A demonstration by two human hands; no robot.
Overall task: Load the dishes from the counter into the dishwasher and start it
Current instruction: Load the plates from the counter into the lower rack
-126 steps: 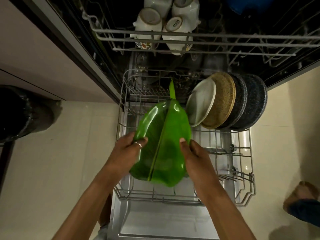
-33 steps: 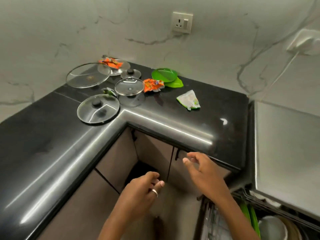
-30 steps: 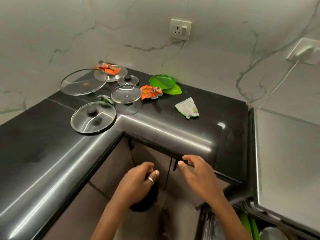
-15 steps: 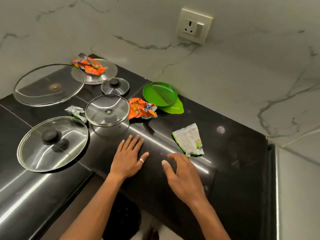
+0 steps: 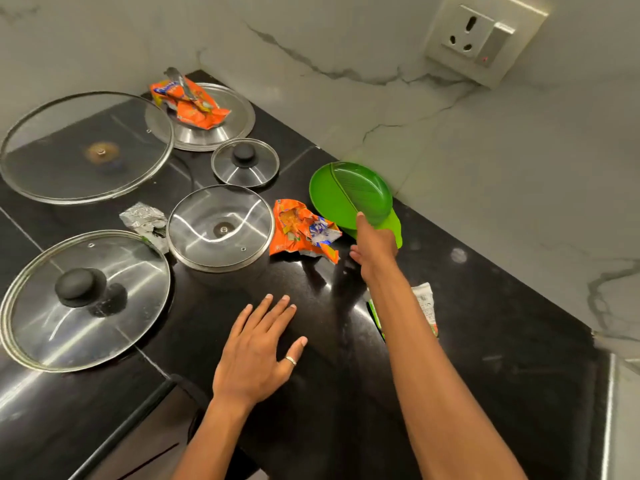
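A green leaf-shaped plate (image 5: 349, 192) lies on the black counter (image 5: 491, 348) near the marble wall. My right hand (image 5: 375, 247) reaches over to it, thumb on top of its near rim and fingers curled under the edge, pinching it. My left hand (image 5: 256, 344) rests flat on the counter with straight, spread fingers and holds nothing. A steel pot with a glass lid (image 5: 220, 226) stands left of the plate. The dishwasher is out of view.
Several lids lie at the left: a large glass lid (image 5: 86, 147), a steel lid (image 5: 221, 133), a small glass lid (image 5: 245, 162) and a knobbed glass lid (image 5: 83, 299). Orange wrappers (image 5: 304, 233), a foil scrap (image 5: 143, 218) and a white-green packet (image 5: 426, 306) litter the counter.
I turned from the dishwasher rack, where the first green plate went, to the counter. My right hand moved forward from the counter to the green plate and took its rim. My left hand stays flat.
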